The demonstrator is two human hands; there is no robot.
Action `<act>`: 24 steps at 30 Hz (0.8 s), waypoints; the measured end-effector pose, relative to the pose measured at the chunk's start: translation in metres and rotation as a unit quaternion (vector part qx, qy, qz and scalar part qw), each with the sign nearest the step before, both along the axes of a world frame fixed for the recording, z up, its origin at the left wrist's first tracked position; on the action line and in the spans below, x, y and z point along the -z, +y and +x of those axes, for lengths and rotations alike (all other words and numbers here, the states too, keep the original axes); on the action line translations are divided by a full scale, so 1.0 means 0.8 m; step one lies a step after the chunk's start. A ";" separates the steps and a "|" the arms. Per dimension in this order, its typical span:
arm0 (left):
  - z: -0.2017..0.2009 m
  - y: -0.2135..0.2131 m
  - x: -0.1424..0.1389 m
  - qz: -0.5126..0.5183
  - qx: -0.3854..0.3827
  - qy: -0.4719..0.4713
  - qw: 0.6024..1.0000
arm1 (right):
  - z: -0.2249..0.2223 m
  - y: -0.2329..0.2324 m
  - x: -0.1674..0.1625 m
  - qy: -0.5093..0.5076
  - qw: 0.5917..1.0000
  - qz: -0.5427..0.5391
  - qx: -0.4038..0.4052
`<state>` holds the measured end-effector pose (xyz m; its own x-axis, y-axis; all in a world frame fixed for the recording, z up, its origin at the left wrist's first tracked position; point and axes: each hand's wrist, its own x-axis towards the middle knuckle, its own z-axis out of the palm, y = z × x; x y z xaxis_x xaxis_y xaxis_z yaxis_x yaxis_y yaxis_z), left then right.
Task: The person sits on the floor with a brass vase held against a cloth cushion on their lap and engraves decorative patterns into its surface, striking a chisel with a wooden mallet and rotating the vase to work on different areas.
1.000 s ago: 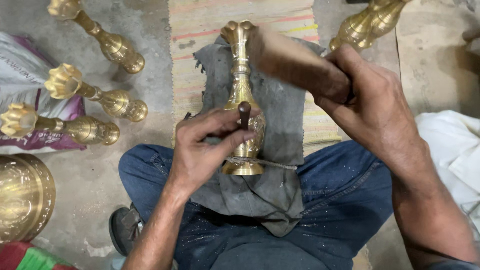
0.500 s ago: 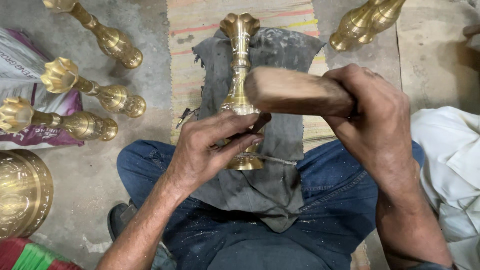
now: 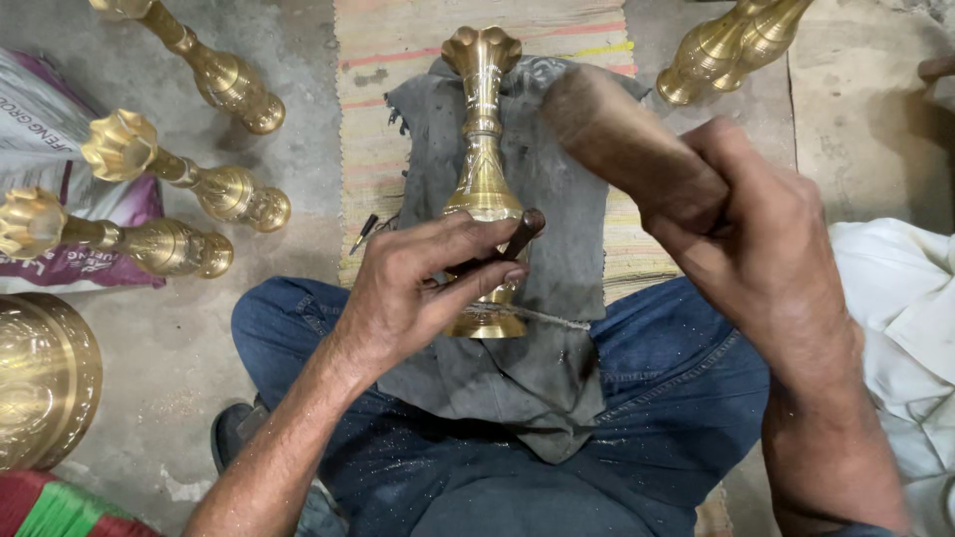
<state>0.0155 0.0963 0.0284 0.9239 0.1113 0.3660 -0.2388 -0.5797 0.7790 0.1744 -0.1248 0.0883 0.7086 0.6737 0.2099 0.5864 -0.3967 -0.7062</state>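
Far left there's a big brass dish (image 3: 40, 383) on the floor, and above it three finished brass vases (image 3: 189, 189) lying on their sides, one of them on a printed sack (image 3: 60, 109). Middle of the frame is where the work is: a brass vase (image 3: 482, 179) lies along a dark cloth (image 3: 557, 199) over the person's lap, flared mouth pointing away, foot toward the body, with a striped mat (image 3: 398, 60) under the cloth. The left hand (image 3: 418, 288) is curled around a small dark punch (image 3: 517, 234), fingers pinching it so the tip sits on the vase's belly, and the heel of the hand rests on the metal. I'd say that's the key bit: keep that hand planted so the punch doesn't skate on the curve. The right hand (image 3: 756, 239) is wrapped tight around a wooden mallet (image 3: 617, 134), which is raised up beside the punch, not touching it. My guess for doing this well is short, even taps straight down the punch's line, and let the cloth cradle the vase so it can't roll. Watch the left thumb, it's close to the striking end. Off to the right, more brass vases (image 3: 731, 45) at the top and a white cloth (image 3: 895, 328) beside the knee.
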 end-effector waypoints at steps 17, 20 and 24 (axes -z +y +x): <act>0.006 0.000 -0.002 0.014 0.001 0.009 1.000 | 0.013 -0.004 0.017 -0.224 0.970 -0.087 -0.029; 0.007 0.000 -0.001 -0.018 0.002 0.042 0.999 | 0.012 -0.002 0.016 -0.267 0.957 -0.093 -0.061; 0.008 0.002 -0.003 0.009 0.006 0.037 0.999 | 0.013 -0.006 0.012 -0.279 0.958 -0.050 -0.048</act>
